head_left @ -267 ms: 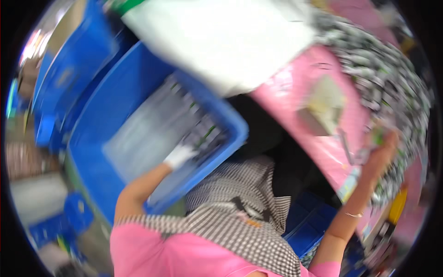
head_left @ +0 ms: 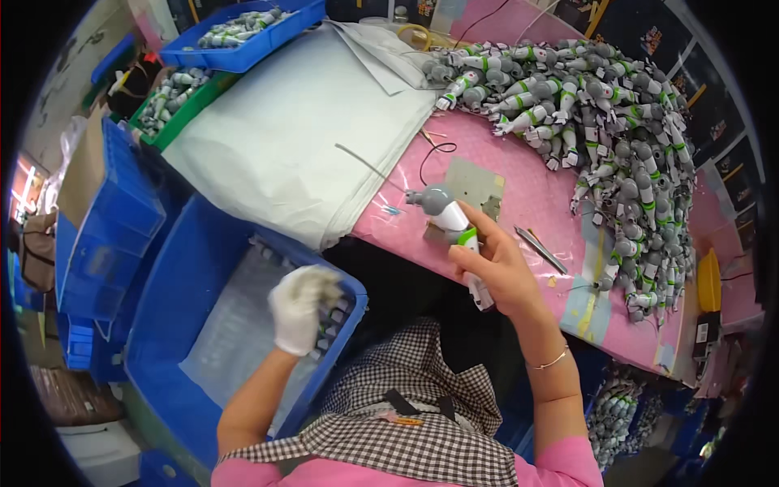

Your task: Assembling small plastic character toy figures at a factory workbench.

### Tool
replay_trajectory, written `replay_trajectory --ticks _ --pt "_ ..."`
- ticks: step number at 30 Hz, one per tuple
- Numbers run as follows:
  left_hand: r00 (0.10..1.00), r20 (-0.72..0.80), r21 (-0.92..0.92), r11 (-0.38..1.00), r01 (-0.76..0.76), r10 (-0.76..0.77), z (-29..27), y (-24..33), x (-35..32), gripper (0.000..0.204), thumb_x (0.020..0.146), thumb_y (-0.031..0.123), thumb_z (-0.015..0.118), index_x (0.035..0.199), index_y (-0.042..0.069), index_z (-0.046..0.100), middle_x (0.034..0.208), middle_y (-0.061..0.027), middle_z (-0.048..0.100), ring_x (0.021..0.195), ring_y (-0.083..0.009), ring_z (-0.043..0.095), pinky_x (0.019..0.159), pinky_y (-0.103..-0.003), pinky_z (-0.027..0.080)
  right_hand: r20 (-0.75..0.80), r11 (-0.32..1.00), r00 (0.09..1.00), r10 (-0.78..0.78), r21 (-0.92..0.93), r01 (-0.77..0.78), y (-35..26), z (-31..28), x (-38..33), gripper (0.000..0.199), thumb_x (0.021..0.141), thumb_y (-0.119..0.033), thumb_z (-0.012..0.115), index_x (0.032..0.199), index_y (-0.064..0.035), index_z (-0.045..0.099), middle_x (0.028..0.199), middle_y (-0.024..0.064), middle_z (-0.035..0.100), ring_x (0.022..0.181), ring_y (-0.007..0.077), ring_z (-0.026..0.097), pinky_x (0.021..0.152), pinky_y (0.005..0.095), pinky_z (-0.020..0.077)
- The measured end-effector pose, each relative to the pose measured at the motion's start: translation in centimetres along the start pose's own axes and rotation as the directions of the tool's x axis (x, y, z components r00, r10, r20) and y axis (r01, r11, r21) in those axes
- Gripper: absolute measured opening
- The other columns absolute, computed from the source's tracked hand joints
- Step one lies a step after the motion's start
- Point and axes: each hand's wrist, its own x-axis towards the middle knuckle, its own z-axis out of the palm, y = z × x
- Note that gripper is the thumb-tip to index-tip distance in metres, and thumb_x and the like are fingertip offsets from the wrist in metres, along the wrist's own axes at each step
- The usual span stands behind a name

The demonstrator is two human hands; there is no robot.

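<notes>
bright, even overhead light | soft shadows | sharp ctr | fisheye bend + dark vignette at rim

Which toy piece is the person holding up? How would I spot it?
Find the pink table with its big heap of grey, white and green toy pieces. Nearer the person, the bare right hand grips one such toy piece above the table edge. Unlike the heaped ones, it is lifted, alone, in fingers.
</notes>
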Motion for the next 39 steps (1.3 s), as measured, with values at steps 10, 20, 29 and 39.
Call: replay_trajectory --ticks 10,20,29,39 --pt "0.949 0.31 -0.725 0.661 0.196 0.059 12.3 4.2 7.1 0.043 0.09 0.028 0.057 0.123 0.003 0.046 0.106 -0.0076 0.059 0.099 -0.0199 0.059 0.087 -0.033 0.048 0.27 0.734 0.963 0.0 0.654 -0.184 4.4 -2.0 -3.5 0.04 0.093 -0.027 0.054 0.124 -0.0067 0.038 0.108 0.0236 0.058 0.074 0.0253 0.067 0.062 0.0318 0.0573" --pt "0.842 0.538 -0.713 0.508 0.483 -0.044 13.8 5.4 4.3 0.049 0.092 0.038 0.048 0.127 0.005 0.042 0.122 -0.0099 0.053 0.119 -0.0238 0.049 0.096 -0.042 0.045 -0.286 0.802 0.855 -0.432 0.312 0.509 7.5 0.3 -5.1 0.04 0.074 -0.028 0.076 0.105 -0.0104 0.058 0.08 0.0065 0.058 0.056 0.0095 0.049 0.048 0.0191 0.0372" --pt "0.687 0.709 -0.565 0.455 0.688 -0.158 15.3 4.0 4.5 0.054 0.094 0.052 0.032 0.119 0.008 0.05 0.088 -0.0062 0.059 0.07 -0.0174 0.056 0.064 -0.032 0.05 0.2 0.595 0.757 -0.622 -0.509 0.622 4.7 -3.3 -5.2 0.037 0.066 -0.013 0.08 0.1 -0.0048 0.067 0.064 0.0043 0.058 0.048 0.0108 0.05 0.043 0.0242 0.0391" --pt "0.681 0.723 -0.399 0.877 0.268 0.12 16.0 -0.9 1.5 0.02 0.091 0.028 0.052 0.103 0.012 0.053 0.069 0.0053 0.048 0.051 -0.0042 0.044 0.041 -0.016 0.035 -0.31 0.993 0.951 0.006 0.116 0.032 5.0 -10.3 -4.4 0.038 0.094 -0.024 0.05 0.123 0.0013 0.053 0.114 0.016 0.061 0.094 0.0135 0.061 0.054 0.0162 0.0418"
